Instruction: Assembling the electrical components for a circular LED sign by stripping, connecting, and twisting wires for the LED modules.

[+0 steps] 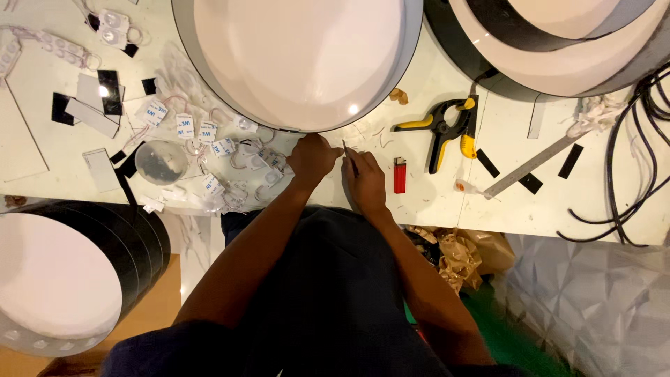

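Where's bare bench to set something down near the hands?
Free: the strip between the red lighter and the yellow-black clamp, running toward the bench edge; also the far-left corner near the flat white sheet. Crowded: left of the left hand, with wired light modules and a clear dome; cables far right.

A red lighter (399, 174) is lying on the white surface (426, 105), with a black and yellow spring clamp (445, 127) resting near it. Farther off, a metal ruler (532, 165) is lying slantwise, and black cables (631, 150) are trailing over the edge.
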